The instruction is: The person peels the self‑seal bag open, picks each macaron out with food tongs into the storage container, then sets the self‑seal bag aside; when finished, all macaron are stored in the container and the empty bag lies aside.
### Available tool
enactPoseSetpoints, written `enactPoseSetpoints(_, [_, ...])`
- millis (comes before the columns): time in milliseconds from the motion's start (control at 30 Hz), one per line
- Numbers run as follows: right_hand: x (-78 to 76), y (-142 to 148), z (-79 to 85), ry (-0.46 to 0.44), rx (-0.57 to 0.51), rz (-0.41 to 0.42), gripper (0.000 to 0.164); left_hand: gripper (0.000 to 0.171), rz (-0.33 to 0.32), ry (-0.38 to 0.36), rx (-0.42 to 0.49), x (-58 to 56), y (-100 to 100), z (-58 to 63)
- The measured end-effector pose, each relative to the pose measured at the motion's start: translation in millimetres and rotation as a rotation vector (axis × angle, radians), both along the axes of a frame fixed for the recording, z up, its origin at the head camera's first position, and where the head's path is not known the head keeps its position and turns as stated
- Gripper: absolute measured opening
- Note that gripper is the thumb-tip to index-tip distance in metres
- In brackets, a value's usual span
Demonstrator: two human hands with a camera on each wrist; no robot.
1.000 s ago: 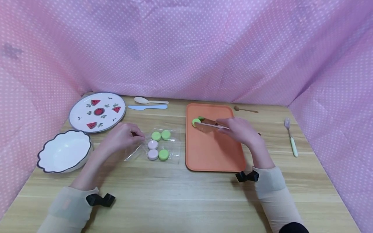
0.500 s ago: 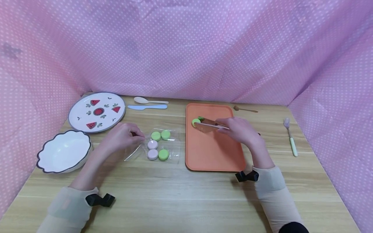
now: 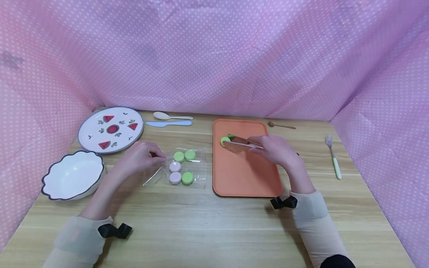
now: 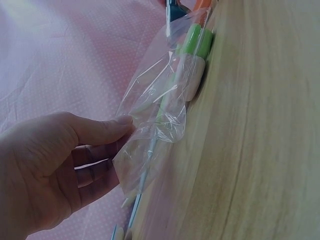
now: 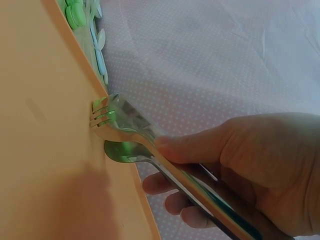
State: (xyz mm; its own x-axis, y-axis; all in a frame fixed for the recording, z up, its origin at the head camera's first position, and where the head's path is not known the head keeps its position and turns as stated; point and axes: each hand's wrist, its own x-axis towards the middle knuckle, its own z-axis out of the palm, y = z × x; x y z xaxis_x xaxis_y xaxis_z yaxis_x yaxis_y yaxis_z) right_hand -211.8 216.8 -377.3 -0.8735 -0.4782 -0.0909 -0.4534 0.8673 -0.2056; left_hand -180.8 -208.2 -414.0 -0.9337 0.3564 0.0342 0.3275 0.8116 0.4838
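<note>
My left hand (image 3: pixel 139 158) pinches the edge of a clear plastic bag (image 4: pixel 150 100) between thumb and fingers. Green macarons (image 3: pixel 187 178) and pale purple macarons (image 3: pixel 175 166) lie flat at the bag, seemingly inside it. Over the orange tray (image 3: pixel 246 182), my right hand (image 3: pixel 276 149) grips metal serving tongs (image 5: pixel 165 167); one end has fork tines, the other is broad and rounded. The tong tips reach a green macaron (image 3: pixel 225 141) near the tray's left side. In the right wrist view the tips mostly hide that macaron, so how firmly it is held cannot be seen.
A white scalloped bowl (image 3: pixel 72 175) and a watermelon-patterned plate (image 3: pixel 97 130) stand at the left. Behind the bag lie a pale spoon (image 3: pixel 162 115) and a blue knife (image 3: pixel 167 123). A small brown spoon (image 3: pixel 281 125) and a green-handled fork (image 3: pixel 336 163) lie right of the tray.
Both hands, the tongs and the bag keep their places. Only a very slight shift of the whole head view shows.
</note>
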Motion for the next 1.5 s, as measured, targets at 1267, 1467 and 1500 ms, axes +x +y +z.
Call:
enactPoseSetpoints(1267, [39.1, -47.7, 10.8, 0.033, -0.142, 0.218, 0.016, 0.009, 0.024, 0.015, -0.017, -1.5, -4.0, -1.9])
enactPoseSetpoints(1467, [41.5, -60.1, 7.6, 0.060, -0.096, 0.237, 0.014, 0.005, 0.035, -0.012, -0.026, 0.5, -4.0, -1.0])
enactPoseSetpoints(1500, [41.7, -61.5, 7.5, 0.058, -0.093, 0.234, 0.013, 0.004, 0.028, -0.014, -0.030, 0.7, -4.2, -1.0])
